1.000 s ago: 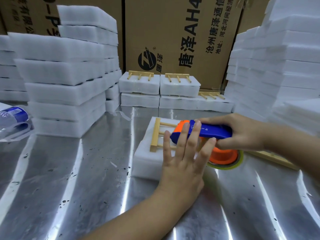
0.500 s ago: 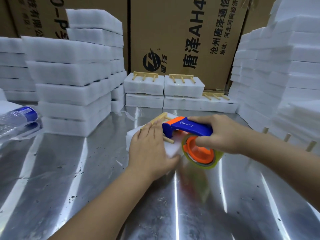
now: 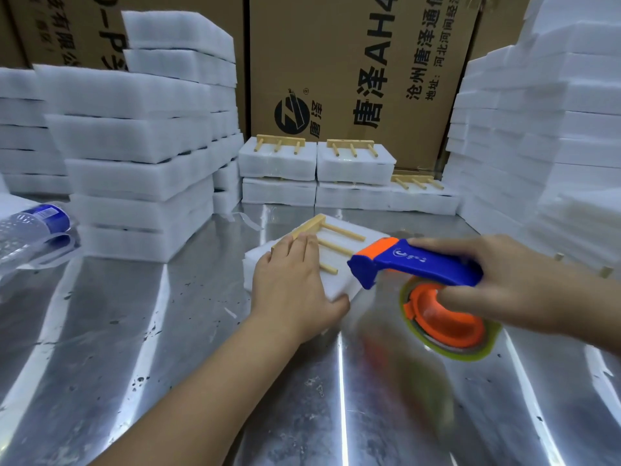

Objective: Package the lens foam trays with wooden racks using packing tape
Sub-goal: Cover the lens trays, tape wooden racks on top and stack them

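Observation:
A white foam tray (image 3: 349, 284) lies turned at an angle on the steel table, with a wooden rack (image 3: 331, 242) of three pegs on top. My left hand (image 3: 294, 290) lies over the tray's near left part, fingers on the rack's bar, thumb round the near edge. My right hand (image 3: 507, 284) grips a blue and orange tape dispenser (image 3: 416, 265) just right of the tray. Its orange hub and tape roll (image 3: 447, 321) hang below the handle, above the table.
Tall stacks of white foam trays (image 3: 134, 169) stand left and right (image 3: 544, 136). Taped trays with racks (image 3: 316, 163) sit at the back before cardboard boxes (image 3: 353, 72). A plastic water bottle (image 3: 30, 227) lies at the far left. More wooden pegs (image 3: 605, 271) poke out behind my right wrist.
The tray has been turned on the table under my left hand, which shifted from its near side onto the rack's bar. The dispenser moved off the tray to its right.

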